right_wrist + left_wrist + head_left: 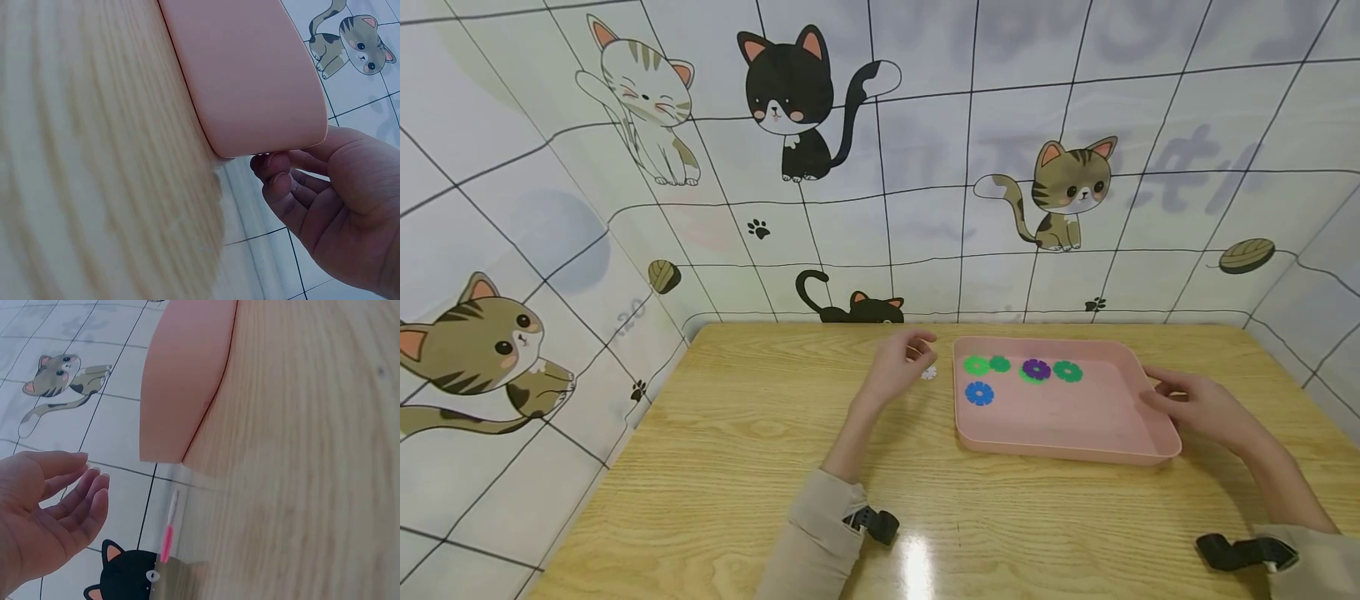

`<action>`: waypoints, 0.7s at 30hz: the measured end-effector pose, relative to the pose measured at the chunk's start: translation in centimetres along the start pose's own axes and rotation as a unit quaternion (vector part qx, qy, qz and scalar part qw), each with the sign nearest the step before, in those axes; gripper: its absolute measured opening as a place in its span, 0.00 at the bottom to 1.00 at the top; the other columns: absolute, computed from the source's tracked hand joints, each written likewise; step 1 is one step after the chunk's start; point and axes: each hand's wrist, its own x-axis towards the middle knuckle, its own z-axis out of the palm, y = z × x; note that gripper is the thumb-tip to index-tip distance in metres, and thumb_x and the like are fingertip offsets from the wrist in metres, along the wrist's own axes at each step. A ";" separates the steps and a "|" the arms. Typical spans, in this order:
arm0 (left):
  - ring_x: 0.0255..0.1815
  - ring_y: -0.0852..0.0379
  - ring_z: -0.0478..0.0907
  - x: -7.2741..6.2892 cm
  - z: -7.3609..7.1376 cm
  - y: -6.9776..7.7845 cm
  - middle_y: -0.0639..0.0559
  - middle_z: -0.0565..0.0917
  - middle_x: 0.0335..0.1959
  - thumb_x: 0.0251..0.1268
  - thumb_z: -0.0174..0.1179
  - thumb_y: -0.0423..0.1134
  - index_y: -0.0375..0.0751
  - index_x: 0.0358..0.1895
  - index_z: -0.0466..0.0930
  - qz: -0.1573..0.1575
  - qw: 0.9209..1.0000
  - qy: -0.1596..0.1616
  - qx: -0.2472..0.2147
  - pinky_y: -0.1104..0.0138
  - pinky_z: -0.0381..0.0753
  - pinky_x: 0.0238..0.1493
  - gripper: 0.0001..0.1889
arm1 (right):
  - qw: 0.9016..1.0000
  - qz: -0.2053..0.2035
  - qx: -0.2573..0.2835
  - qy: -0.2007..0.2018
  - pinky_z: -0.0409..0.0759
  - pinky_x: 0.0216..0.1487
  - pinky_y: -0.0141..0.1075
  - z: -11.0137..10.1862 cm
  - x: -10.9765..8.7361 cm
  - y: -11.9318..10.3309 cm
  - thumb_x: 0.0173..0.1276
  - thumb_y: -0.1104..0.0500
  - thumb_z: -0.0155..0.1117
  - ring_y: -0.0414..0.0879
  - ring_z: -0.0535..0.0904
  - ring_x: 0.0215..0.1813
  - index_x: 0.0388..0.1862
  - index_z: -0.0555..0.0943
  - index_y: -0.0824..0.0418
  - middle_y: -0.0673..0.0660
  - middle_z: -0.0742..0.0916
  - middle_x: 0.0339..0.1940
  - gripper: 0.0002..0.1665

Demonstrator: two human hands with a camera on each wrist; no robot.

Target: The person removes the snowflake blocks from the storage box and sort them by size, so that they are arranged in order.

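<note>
A shallow pink tray (1067,417) stands on the wooden table. My right hand (1206,408) grips its right end, thumb at the rim and curled fingers against the outside wall, as the right wrist view shows too. Left of the tray, my left hand (898,367) hovers over the table with loosely bent fingers and nothing visible in them. Beside its fingertips lies a white snowflake disc (929,373). In the left wrist view a pink disc (167,544) is seen edge-on in line with the white one; the hand hides it from the head camera.
Inside the tray, toward its back left, lie a blue disc (979,393), a light green disc (976,365), a purple disc (1037,369) on a green one, and further green discs (1067,372). A cat-print wall covering (925,225) rises behind the table.
</note>
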 end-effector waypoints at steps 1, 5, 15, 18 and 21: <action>0.38 0.55 0.80 -0.1 0.2 0.2 0.47 0.83 0.39 0.70 0.62 0.32 0.35 0.54 0.81 0.003 1.000 -0.005 0.002 0.69 0.80 0.37 0.12 | 1.000 0.001 -0.001 0.000 0.68 0.26 0.33 0.0 0.0 0.0 0.78 0.54 0.59 0.37 0.73 0.29 0.72 0.64 0.77 0.58 0.83 0.38 0.36; 0.40 0.56 0.80 -0.2 1.2 1.1 0.49 0.82 0.40 0.71 0.62 0.32 0.35 0.56 0.80 0.015 0.999 -0.030 0.001 0.68 0.80 0.40 0.14 | 1.000 0.002 0.000 -0.003 0.69 0.27 0.33 0.0 0.0 -0.1 0.78 0.53 0.58 0.37 0.74 0.29 0.73 0.64 0.77 0.58 0.82 0.38 0.36; 0.42 0.58 0.79 0.1 4.3 2.3 0.47 0.83 0.45 0.70 0.63 0.32 0.33 0.58 0.79 0.044 0.996 -0.079 0.003 0.73 0.80 0.44 0.16 | 1.000 0.004 0.010 -0.008 0.74 0.28 0.33 0.0 0.0 -0.1 0.79 0.54 0.58 0.36 0.76 0.31 0.73 0.63 0.77 0.60 0.84 0.39 0.36; 0.43 0.58 0.79 0.1 5.1 2.5 0.42 0.81 0.49 0.70 0.62 0.31 0.33 0.58 0.78 0.061 0.994 -0.092 0.000 0.74 0.79 0.45 0.15 | 1.000 0.006 0.011 -0.008 0.73 0.28 0.33 0.0 0.0 0.0 0.79 0.54 0.58 0.37 0.76 0.31 0.73 0.63 0.76 0.59 0.83 0.39 0.36; 0.43 0.58 0.79 0.2 6.0 2.6 0.40 0.80 0.52 0.69 0.62 0.30 0.34 0.56 0.78 0.082 0.992 -0.100 -0.001 0.75 0.80 0.45 0.14 | 1.000 0.007 0.006 -0.006 0.71 0.27 0.33 0.0 0.1 0.1 0.79 0.53 0.58 0.37 0.75 0.30 0.73 0.63 0.76 0.59 0.83 0.39 0.36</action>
